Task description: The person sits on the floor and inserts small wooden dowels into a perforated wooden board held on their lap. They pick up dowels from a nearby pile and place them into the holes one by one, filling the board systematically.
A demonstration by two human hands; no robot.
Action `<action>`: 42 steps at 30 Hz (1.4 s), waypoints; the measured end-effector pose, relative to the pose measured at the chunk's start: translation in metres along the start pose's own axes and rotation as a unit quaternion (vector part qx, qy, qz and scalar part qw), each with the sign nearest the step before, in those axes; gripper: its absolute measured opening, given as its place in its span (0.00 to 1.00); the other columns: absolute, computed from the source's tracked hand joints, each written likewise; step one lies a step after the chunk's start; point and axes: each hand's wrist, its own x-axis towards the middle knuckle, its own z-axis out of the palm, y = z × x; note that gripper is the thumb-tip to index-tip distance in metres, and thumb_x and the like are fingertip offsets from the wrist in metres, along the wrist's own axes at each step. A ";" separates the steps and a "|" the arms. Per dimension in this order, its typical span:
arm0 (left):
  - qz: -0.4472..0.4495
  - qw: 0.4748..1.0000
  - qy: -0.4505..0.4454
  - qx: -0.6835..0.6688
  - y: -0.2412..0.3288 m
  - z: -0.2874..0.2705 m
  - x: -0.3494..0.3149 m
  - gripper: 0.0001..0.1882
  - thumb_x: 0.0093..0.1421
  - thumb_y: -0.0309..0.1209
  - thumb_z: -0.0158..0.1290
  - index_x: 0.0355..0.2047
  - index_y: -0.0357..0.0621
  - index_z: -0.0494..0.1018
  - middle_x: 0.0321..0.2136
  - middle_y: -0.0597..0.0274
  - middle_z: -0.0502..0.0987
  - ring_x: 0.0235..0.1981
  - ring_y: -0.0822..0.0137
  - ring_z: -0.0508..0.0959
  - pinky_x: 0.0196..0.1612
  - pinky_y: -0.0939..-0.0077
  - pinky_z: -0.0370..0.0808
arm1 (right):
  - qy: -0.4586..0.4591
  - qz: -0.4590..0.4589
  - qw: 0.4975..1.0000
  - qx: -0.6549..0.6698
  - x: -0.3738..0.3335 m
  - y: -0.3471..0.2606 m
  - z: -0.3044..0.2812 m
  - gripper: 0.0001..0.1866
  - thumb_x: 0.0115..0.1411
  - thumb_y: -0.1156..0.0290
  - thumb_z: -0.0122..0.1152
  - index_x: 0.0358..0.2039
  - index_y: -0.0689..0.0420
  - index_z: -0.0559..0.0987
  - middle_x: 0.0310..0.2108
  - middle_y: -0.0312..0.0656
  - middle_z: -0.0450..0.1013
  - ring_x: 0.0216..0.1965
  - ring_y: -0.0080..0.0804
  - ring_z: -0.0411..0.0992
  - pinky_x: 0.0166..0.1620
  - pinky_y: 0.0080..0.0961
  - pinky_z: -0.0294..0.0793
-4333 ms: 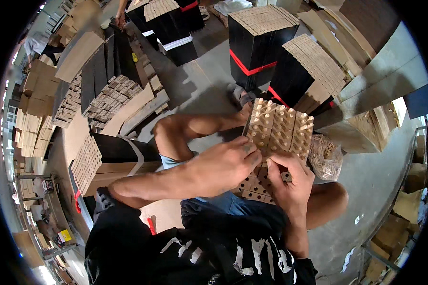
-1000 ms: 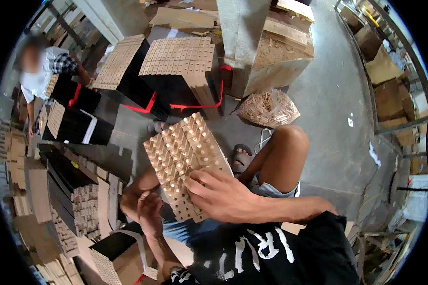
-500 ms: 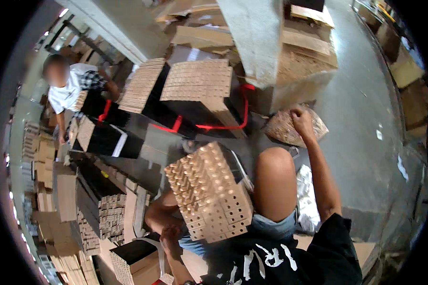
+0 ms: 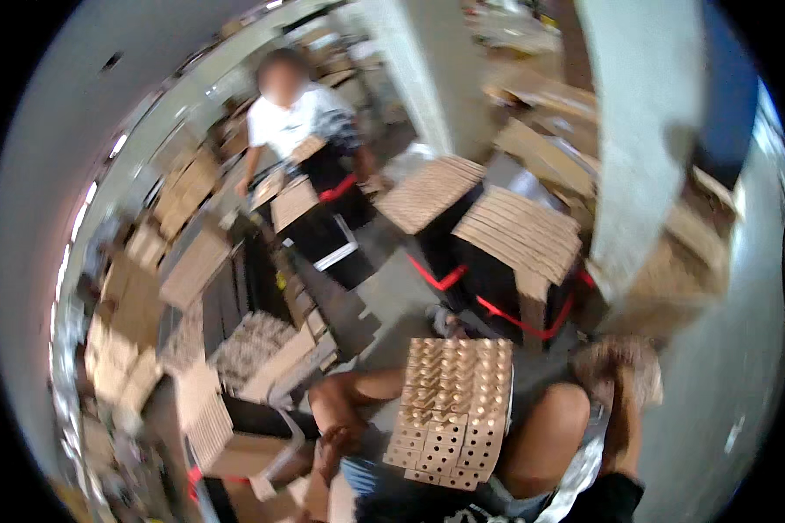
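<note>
A stack of brown boards (image 4: 449, 449) drilled with dark round holes lies across my lap. Its farther rows are filled with upright light-brown pegs (image 4: 458, 370); the nearer rows show bare holes. Beside the stack's left edge, by my bent left leg, my left hand (image 4: 331, 443) is closed with curled fingers; whatever may be inside is hidden. My right hand (image 4: 617, 370) reaches down at a clear bag (image 4: 644, 362) of small brown pieces on the floor to my right. Blur and the bag hide its fingers.
Black-sided board stacks with red straps (image 4: 519, 235) stand ahead. Another person (image 4: 292, 122) sits beyond strapped bundles at the far left. More board stacks (image 4: 253, 349) crowd my left. A pale pillar (image 4: 641, 131) rises at right, near cardboard piles (image 4: 558, 144).
My view has swung left, so the scene sits farther right and the other person shows more fully. My right hand stays at the bag; my left hand remains beside my leg.
</note>
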 end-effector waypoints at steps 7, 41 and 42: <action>0.131 0.990 -0.006 -0.060 -0.006 0.052 0.020 0.18 0.68 0.41 0.55 0.52 0.42 0.74 0.36 0.62 0.78 0.37 0.69 0.77 0.38 0.71 0.78 | 0.032 -0.046 0.994 0.098 -0.007 -0.001 -0.001 0.48 0.56 0.49 0.66 0.73 0.47 0.55 0.68 0.45 0.62 0.65 0.44 0.64 0.62 0.45 0.69; 0.177 0.974 0.107 -0.092 0.101 0.039 -0.040 0.14 0.72 0.34 0.48 0.53 0.41 0.69 0.36 0.61 0.75 0.34 0.70 0.77 0.40 0.72 0.78 | 0.101 -0.145 0.613 0.770 -0.164 0.138 -0.212 0.28 0.72 0.61 0.48 0.67 0.63 0.62 0.66 0.46 0.65 0.65 0.40 0.65 0.68 0.39 0.64; 0.232 0.960 0.127 -0.095 0.097 0.038 -0.035 0.16 0.72 0.36 0.49 0.54 0.39 0.70 0.37 0.60 0.76 0.35 0.69 0.78 0.40 0.73 0.78 | 0.070 -0.198 0.583 0.785 -0.174 0.132 -0.240 0.28 0.72 0.61 0.47 0.67 0.63 0.63 0.66 0.46 0.65 0.65 0.40 0.65 0.68 0.39 0.64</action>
